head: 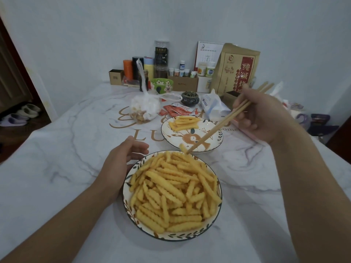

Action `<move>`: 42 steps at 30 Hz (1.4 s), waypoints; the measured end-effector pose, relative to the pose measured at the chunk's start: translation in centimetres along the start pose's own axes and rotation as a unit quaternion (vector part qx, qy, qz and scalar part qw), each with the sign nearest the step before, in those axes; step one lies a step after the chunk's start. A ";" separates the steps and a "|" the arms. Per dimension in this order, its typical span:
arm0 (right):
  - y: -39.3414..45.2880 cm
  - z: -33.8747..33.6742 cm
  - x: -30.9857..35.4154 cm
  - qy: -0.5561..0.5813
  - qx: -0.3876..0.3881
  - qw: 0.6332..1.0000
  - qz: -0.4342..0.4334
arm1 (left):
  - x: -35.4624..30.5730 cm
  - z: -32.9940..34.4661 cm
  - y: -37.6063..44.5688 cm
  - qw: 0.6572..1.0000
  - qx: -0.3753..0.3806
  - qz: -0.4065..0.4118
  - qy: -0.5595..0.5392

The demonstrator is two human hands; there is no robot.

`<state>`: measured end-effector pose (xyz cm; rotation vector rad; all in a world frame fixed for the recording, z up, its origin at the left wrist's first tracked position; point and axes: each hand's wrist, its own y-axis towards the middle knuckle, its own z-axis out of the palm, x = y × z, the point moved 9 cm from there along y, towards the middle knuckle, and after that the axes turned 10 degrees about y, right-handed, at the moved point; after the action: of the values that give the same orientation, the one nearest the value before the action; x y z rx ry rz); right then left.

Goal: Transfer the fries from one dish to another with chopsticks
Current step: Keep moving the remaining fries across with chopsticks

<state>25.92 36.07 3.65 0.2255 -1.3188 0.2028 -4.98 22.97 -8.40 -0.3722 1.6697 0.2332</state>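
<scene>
my right hand [260,114] pinches the wooden chopsticks [224,120], whose tips close on one crinkle-cut fry [182,148] at the far rim of the full plate [133,213]. my left hand [121,160] cups that plate's left edge, fingers loosely curved. beyond the full plate sits the rabbit-patterned plate [212,143] with a few fries [183,122].

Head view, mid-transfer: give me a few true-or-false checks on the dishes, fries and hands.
1. The right hand holds the wooden chopsticks. True.
2. The near leaf-patterned dish is nearly empty. False: it is heaped with crinkle-cut fries.
3. The far rabbit-patterned dish holds a small pile of fries. True.
4. The left hand grips a fry. False: it rests at the near dish's rim.
</scene>
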 end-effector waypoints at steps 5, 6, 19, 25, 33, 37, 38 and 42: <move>0.1 2.4 -0.5 -0.039 0.024 0.999 0.004 | 0.0 -0.3 0.0 1.000 -0.004 0.011 0.009; 0.3 1.9 -0.4 -0.014 0.013 1.000 -0.001 | 0.0 -0.3 0.0 1.000 -0.003 0.011 0.009; 2.3 -1.7 -2.8 -0.137 -0.140 0.962 -0.190 | 0.0 -0.1 0.2 1.000 -0.003 0.007 0.006; 2.2 -0.1 -4.2 -0.151 -0.136 0.956 -0.210 | 0.0 -0.1 0.2 1.000 0.000 0.007 0.007; 1.9 0.3 -4.8 -0.143 -0.160 0.952 -0.217 | 0.0 0.1 0.1 1.000 0.003 0.001 -0.006; 1.7 0.0 -4.2 -0.124 -0.164 0.953 -0.224 | -0.1 0.1 0.0 1.000 0.001 -0.001 -0.008; 1.7 -0.2 -4.0 -0.112 -0.170 0.954 -0.223 | -0.1 0.1 0.0 1.000 0.001 -0.002 -0.009; 1.1 -1.1 -1.7 -0.035 -0.193 0.956 -0.217 | -0.1 0.0 -0.2 1.000 0.001 -0.003 -0.008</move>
<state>26.24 37.41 1.76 0.1841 -1.3173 -0.4360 -4.88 22.83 -8.31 -0.3728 1.6531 0.2294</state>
